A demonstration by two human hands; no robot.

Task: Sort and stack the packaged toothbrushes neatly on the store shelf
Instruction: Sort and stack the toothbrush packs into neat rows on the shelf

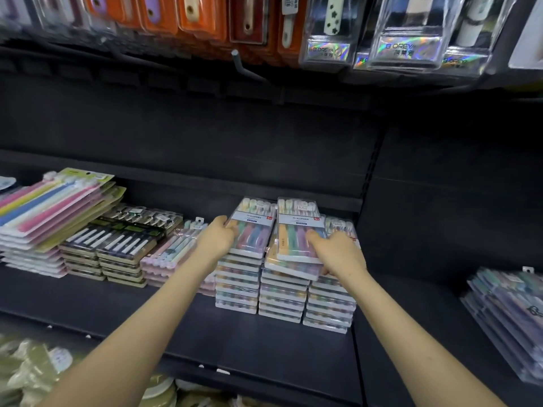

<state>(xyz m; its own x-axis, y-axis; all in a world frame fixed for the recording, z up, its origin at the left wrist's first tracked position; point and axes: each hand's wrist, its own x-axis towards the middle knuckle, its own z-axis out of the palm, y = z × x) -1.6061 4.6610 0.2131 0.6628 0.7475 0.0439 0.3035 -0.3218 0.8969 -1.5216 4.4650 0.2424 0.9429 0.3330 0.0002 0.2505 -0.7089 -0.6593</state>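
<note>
Shelf (264, 348): dark, flat, matte.
Your left hand (219, 236): fingers curled on the left stack's top pack (254, 227).
Your right hand (338, 251): thumb over, fingers under the skewed pack (296, 233) atop the middle stack (282, 295).
Risk: the clear rigid cases look slick, so a nudge could slide the tall columns askew.
Behind: glossy hanging blister cards (329, 30).
</note>
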